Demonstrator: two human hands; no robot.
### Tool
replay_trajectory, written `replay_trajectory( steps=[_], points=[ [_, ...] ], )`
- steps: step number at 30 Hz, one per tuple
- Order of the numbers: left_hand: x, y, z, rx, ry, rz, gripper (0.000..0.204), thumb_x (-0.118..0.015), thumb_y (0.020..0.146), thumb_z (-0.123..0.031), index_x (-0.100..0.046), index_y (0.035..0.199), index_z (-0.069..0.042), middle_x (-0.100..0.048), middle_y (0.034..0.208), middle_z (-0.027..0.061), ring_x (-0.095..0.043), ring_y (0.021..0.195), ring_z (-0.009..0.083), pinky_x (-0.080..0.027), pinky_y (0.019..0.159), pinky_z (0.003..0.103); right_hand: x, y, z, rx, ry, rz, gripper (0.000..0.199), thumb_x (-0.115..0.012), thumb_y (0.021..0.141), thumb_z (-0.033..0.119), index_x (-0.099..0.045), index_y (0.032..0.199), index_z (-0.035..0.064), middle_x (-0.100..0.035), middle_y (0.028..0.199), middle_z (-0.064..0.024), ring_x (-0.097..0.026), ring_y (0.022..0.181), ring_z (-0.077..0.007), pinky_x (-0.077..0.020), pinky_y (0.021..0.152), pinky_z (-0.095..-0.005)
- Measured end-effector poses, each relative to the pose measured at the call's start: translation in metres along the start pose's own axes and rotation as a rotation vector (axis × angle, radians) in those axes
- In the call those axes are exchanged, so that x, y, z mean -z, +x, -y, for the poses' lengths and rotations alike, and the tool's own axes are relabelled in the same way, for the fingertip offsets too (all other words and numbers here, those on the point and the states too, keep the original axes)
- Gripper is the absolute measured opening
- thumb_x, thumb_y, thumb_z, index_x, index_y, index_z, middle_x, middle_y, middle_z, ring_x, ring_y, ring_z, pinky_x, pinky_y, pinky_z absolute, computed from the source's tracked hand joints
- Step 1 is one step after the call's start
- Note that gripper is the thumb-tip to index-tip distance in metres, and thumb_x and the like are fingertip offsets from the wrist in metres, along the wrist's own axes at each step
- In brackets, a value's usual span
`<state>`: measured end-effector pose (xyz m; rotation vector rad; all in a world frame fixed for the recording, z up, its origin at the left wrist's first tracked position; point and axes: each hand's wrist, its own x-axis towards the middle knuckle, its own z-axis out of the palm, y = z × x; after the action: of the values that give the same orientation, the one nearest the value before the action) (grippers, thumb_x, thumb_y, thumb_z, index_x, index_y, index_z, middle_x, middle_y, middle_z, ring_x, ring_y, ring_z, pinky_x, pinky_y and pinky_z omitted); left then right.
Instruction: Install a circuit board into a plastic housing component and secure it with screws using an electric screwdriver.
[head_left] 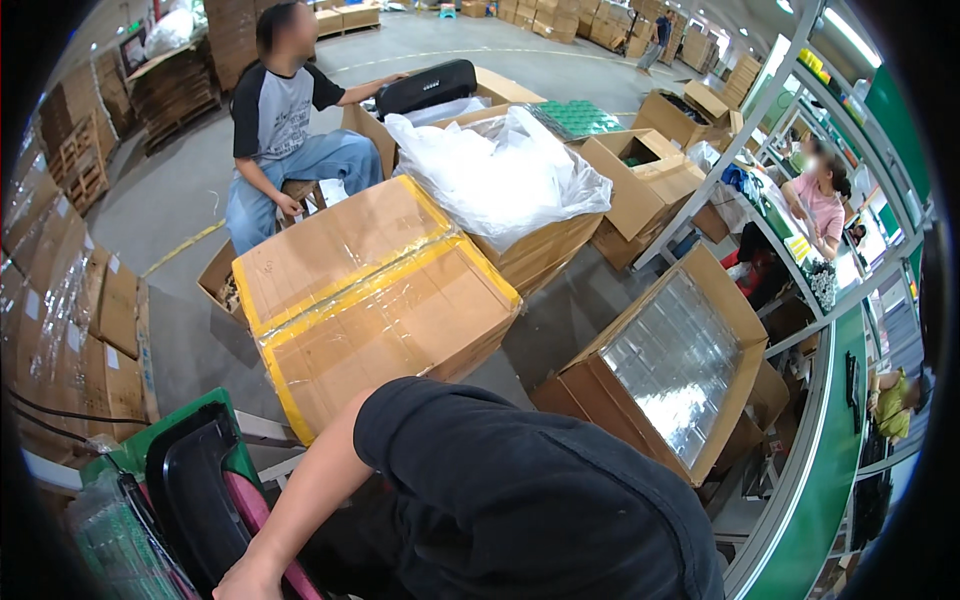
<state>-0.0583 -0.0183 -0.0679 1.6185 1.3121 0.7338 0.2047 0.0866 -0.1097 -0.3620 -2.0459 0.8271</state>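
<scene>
My right arm, in a short black sleeve, reaches down to the lower left. Only the back part of my right hand (pixel 248 582) shows at the bottom edge, and its fingers are cut off. The hand is beside a glossy black moulded shell (pixel 190 490) with a curved rim; whether it grips the shell cannot be made out. A pink piece (pixel 250 502) lies along the shell's right side. Behind the shell stands a green panel (pixel 228 425), and clear plastic sheeting (pixel 105 525) hangs to its left. My left hand is out of the picture.
A large taped carton (pixel 370 290) stands ahead, with a plastic-lined box (pixel 530 255) behind it. A carton with a shiny silver top (pixel 675 360) is on the right. A seated person (pixel 290 130) touches a black case (pixel 428 88). Stacked cartons (pixel 60 290) line the left.
</scene>
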Motion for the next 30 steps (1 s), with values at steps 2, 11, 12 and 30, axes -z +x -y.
replay_trajectory(
  steps=[2, 11, 12, 30],
  points=[
    [0.023, 0.063, 0.042, -0.776, -0.191, 0.371, 0.05, -0.07, 0.078, 0.006, -0.052, 0.125, 0.003, -0.066, 0.101, 0.013, -0.062, 0.091, 0.0186, -0.048, 0.083, 0.029, -0.003, 0.02, 0.015, 0.033, 0.005, 0.03, 0.043, -0.081, 0.071, 0.046, -0.064, 0.078, 0.007, -0.067, 0.075, -0.0107, -0.065, 0.069, -0.0262, -0.051, 0.062, -0.035],
    [0.003, 0.029, 0.02, -0.778, -0.259, 0.422, 0.05, -0.07, 0.078, 0.005, -0.052, 0.125, 0.003, -0.066, 0.102, 0.0142, -0.062, 0.091, 0.019, -0.047, 0.084, 0.03, -0.001, 0.003, 0.001, -0.019, -0.018, 0.006, 0.046, -0.081, 0.07, 0.048, -0.064, 0.078, 0.0061, -0.067, 0.075, -0.012, -0.065, 0.07, -0.0271, -0.0516, 0.063, -0.0348],
    [0.0, -0.002, 0.002, -0.006, -0.006, -0.013, 0.05, -0.07, 0.078, 0.005, -0.052, 0.124, 0.003, -0.066, 0.102, 0.0142, -0.062, 0.091, 0.0192, -0.047, 0.084, 0.03, -0.001, 0.001, 0.003, -0.015, -0.02, 0.006, 0.046, -0.081, 0.07, 0.048, -0.064, 0.078, 0.0061, -0.067, 0.075, -0.012, -0.065, 0.07, -0.0271, -0.0516, 0.063, -0.0348],
    [-0.001, -0.002, -0.001, -0.031, 0.03, -0.014, 0.05, -0.069, 0.078, 0.007, -0.052, 0.126, 0.002, -0.065, 0.102, 0.0123, -0.061, 0.091, 0.0183, -0.047, 0.082, 0.029, -0.002, 0.001, -0.003, 0.031, -0.048, 0.001, 0.044, -0.08, 0.072, 0.047, -0.064, 0.079, 0.0066, -0.067, 0.075, -0.0116, -0.065, 0.069, -0.0275, -0.0515, 0.061, -0.0358]
  ],
)
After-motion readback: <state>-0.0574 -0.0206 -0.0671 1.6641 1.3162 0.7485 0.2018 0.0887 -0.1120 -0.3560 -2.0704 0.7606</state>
